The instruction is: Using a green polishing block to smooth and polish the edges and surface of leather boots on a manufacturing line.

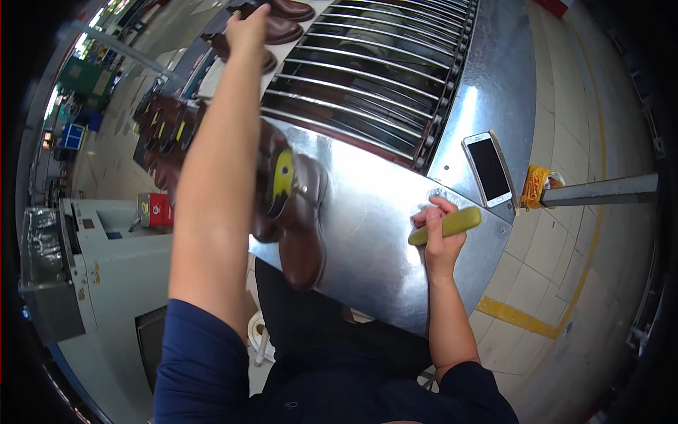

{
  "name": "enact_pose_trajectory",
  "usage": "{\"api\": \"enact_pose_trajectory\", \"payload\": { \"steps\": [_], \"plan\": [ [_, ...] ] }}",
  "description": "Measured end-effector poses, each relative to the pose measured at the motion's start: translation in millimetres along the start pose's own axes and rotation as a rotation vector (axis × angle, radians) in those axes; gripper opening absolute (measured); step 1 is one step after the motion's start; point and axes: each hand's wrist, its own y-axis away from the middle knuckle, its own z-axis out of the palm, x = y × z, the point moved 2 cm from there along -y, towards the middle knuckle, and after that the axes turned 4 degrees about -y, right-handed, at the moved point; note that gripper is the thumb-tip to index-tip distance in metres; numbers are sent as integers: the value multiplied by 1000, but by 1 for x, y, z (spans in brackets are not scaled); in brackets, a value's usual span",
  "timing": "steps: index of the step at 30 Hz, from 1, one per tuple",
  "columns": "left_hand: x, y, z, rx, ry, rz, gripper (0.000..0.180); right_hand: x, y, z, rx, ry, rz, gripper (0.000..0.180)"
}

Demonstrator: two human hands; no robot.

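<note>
My left hand [247, 32] is stretched far forward, its fingers closed around the upper part of a brown leather shoe [282, 30] among others at the far left of the roller conveyor. Its fingertips are partly hidden. Above the metal table my right hand [439, 237] grips an olive-green, oblong handle-like object [462, 221]; whatever end it has is not plain. Between my arms, a brown leather ankle boot [302, 244] with a yellow-green patch inside lies at the table's near left edge, its toe toward me. Another brown shoe beside it is partly covered by my left arm.
Ahead runs a conveyor of metal rollers [367, 67]. A white smartphone [487, 169] lies on the metal table [367, 212] at the right. More brown boots [166, 127] stand left of my forearm, near a red can [154, 210]. A grey post [600, 191] juts in from the right.
</note>
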Motion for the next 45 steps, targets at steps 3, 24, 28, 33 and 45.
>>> {"api": "enact_pose_trajectory", "payload": {
  "steps": [3,24,28,33,45],
  "plan": [
    [-66,-64,11,14,204,-317,77,7,3,-1,-28,-83,-21,28],
    [-198,-91,87,135,-772,-743,135,3,-18,-6,-36,218,-263,34],
    [-147,-114,57,-76,-124,-910,57,2,-9,-4,2,187,-255,32],
    [-62,-45,53,-122,418,-1066,41,9,-3,0,91,227,-177,17],
    [142,274,-39,-777,1386,-50,55,-5,-8,-8,62,-80,-50,33]
  ]
}}
